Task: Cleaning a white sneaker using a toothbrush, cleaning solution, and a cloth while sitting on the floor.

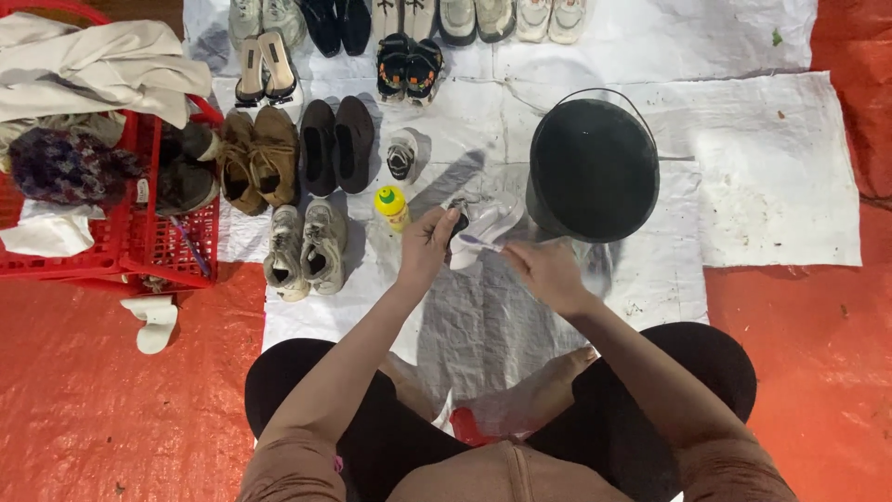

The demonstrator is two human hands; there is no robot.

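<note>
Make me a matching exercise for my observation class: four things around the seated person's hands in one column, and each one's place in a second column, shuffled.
Things:
1. small white shoe
2. round black bucket with a wire handle
3. small yellow bottle with a green cap
4. red plastic basket

Places:
A. at the far left, piled with clothes
B. held in the left hand, with the right hand working at it
C. standing just left of the hands, beside the grey sneakers
D. just right of the held shoe, on the white sheet

Pairs: 1-B, 2-D, 3-C, 4-A
</note>
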